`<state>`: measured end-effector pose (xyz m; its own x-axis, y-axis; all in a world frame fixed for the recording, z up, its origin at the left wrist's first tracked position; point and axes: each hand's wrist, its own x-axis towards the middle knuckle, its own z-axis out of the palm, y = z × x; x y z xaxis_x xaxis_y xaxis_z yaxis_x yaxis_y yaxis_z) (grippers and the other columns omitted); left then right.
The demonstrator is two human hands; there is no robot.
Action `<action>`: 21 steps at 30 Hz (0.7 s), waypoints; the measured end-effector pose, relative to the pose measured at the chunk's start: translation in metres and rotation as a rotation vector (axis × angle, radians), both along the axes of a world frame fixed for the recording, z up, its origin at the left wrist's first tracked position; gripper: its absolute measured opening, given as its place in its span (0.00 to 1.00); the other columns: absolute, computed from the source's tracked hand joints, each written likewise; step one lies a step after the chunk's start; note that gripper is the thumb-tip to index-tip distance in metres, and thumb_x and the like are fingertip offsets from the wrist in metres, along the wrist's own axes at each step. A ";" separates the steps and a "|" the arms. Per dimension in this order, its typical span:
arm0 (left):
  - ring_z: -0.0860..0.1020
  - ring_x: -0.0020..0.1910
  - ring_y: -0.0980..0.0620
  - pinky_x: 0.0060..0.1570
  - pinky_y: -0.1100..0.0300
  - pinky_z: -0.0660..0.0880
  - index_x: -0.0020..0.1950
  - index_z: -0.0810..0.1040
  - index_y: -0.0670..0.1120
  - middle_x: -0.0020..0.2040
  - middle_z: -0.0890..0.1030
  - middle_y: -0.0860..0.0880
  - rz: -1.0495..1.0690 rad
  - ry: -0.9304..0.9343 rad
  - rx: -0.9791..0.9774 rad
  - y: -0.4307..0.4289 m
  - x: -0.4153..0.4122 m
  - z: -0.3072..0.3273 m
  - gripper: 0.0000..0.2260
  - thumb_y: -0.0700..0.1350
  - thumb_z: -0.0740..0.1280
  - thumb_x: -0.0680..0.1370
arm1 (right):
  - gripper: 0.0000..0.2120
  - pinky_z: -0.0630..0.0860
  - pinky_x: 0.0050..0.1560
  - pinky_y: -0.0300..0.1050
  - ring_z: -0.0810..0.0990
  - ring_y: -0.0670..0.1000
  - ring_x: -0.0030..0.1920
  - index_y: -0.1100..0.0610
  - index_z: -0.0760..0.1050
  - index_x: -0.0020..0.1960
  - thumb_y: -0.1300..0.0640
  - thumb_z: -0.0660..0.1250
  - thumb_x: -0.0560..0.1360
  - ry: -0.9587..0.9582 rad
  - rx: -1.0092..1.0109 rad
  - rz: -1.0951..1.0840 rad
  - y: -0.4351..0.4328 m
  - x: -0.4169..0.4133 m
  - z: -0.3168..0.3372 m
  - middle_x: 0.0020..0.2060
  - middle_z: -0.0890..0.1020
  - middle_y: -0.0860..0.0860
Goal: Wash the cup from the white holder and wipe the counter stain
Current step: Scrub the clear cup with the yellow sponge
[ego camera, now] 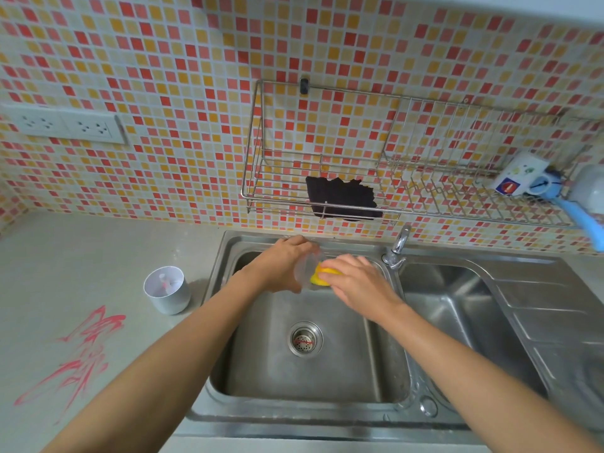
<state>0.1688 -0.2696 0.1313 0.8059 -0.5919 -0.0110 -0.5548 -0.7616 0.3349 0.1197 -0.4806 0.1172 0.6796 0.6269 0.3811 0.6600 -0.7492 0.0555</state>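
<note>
In the head view, my left grip is curled round the clear cup and holds it on its side above the sink, over the back of the left basin. My right grip is closed on a yellow sponge with the fingers bent over it. The sponge is pushed into the cup's mouth and touches the rim. Both forearms reach in over the sink's near edge. Below the cup, in the floor of the same basin, sits the drain strainer. The tap stands at the sink's back rim, between the two basins, just right of my right grip.

On the bench, just left of the sink, the white holder stands upright, with small things inside that I cannot make out. Further left of the sink, the red stain is smeared across the bench. On the tiled wall above the sink hangs a wire rack with a black cloth draped in it. Mugs lie at its right end.
</note>
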 end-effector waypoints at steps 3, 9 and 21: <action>0.70 0.65 0.51 0.58 0.65 0.64 0.72 0.65 0.53 0.68 0.69 0.53 0.005 0.044 -0.035 0.001 0.002 0.002 0.40 0.48 0.80 0.64 | 0.13 0.76 0.44 0.47 0.79 0.53 0.50 0.52 0.81 0.49 0.61 0.75 0.66 -0.082 -0.037 -0.003 0.003 -0.004 -0.003 0.52 0.82 0.47; 0.74 0.58 0.49 0.55 0.55 0.76 0.65 0.61 0.52 0.61 0.73 0.52 0.059 0.122 -0.299 0.004 -0.009 0.003 0.39 0.50 0.80 0.62 | 0.09 0.74 0.46 0.45 0.79 0.52 0.51 0.50 0.81 0.51 0.60 0.67 0.73 -0.149 0.022 -0.052 0.000 -0.004 -0.006 0.54 0.82 0.45; 0.68 0.60 0.51 0.62 0.52 0.70 0.66 0.67 0.53 0.62 0.72 0.54 0.131 -0.176 -0.206 0.007 0.001 -0.005 0.39 0.63 0.76 0.61 | 0.13 0.70 0.62 0.38 0.77 0.43 0.56 0.56 0.80 0.60 0.63 0.67 0.76 0.649 0.674 -0.216 0.028 -0.009 0.016 0.57 0.81 0.45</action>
<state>0.1697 -0.2622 0.1266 0.8543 -0.4583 0.2451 -0.5197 -0.7565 0.3971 0.1104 -0.4529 0.1336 0.9602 0.2499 0.1246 0.2544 -0.5990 -0.7593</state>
